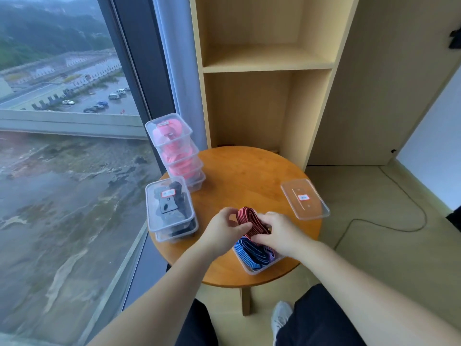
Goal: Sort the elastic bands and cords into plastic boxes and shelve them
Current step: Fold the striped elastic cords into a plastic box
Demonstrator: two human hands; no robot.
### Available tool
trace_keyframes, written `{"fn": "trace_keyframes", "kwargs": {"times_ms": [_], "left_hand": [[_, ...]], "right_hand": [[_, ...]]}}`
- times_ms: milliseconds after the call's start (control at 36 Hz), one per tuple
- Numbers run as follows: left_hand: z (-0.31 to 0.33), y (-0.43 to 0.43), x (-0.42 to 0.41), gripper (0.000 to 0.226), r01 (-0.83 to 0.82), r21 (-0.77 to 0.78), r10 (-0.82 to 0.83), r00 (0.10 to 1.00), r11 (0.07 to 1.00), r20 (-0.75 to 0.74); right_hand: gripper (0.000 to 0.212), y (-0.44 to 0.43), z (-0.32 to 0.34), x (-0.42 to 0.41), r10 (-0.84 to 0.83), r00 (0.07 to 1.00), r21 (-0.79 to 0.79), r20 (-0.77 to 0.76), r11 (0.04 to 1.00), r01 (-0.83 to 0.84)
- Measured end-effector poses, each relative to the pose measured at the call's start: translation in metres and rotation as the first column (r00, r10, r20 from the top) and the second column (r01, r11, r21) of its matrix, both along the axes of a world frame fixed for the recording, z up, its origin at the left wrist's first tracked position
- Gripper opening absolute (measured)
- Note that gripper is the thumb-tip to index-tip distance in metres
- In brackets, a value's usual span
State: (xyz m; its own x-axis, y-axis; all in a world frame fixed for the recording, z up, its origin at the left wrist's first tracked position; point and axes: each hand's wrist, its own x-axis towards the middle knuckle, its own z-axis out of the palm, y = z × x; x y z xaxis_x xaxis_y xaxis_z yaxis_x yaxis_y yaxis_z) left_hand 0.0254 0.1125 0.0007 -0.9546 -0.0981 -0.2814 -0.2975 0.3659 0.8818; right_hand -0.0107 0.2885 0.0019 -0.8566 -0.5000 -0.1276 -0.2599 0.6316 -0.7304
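1. Red-and-black striped flat elastic band point(250, 222), folded into a multi-layer loop bundle — looped end points up and away toward the shelf, the other end runs toward the person and to the right; long axis diagonal.
2. Left hand point(222, 232) pinches the band's left edge, thumb and fingers closed on it; right hand point(277, 233) grips the lower right part, fingers curled over it. Both clenched on the band.
3. Band is held just above the open clear plastic box point(252, 267) at the near edge of the round wooden table point(249, 173); lower end seems to touch the contents, cannot tell for sure.
4. Inside that box: blue-and-black striped elastic bands point(249, 252), folded, lying diagonally, plus a bit of purple.
5. Clear plastic lid with a small label point(304, 199) lies flat at the table's right edge — overhanging it slightly.
6. Left side: lidded clear boxes with black items point(171, 208), two stacked; behind them a taller stack of lidded boxes with pink items point(175, 152).
7. Light wooden shelf unit point(267, 66) stands behind the table.
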Motion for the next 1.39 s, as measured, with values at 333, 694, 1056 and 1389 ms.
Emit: {"fn": "trace_keyframes", "kwargs": {"times_ms": [333, 694, 1056, 1389], "left_hand": [[-0.036, -0.001, 0.012, 0.059, 0.213, -0.474, -0.272, 0.961, 0.855, -0.059], [-0.06, -0.005, -0.008, 0.059, 0.318, -0.745, -0.429, 0.902, 0.586, 0.047], [-0.066, 0.0, -0.009, 0.055, 0.3, -0.871, -0.445, 0.889, 0.389, 0.107], [-0.066, -0.009, 0.001, 0.05, 0.192, -0.717, -0.447, 0.875, 0.67, -0.184]], "right_hand": [[0.058, 0.007, -0.041, 0.002, -0.007, 0.999, 0.107, 0.034, 0.994, 0.004], [0.041, 0.007, -0.061, 0.001, 0.009, 0.999, 0.162, -0.042, 0.987, -0.002], [0.042, 0.0, -0.068, 0.001, -0.034, 0.997, 0.249, -0.068, 0.967, 0.05], [0.051, 0.003, -0.05, -0.01, 0.189, 0.97, 0.34, -0.153, 0.932, -0.128]]}}
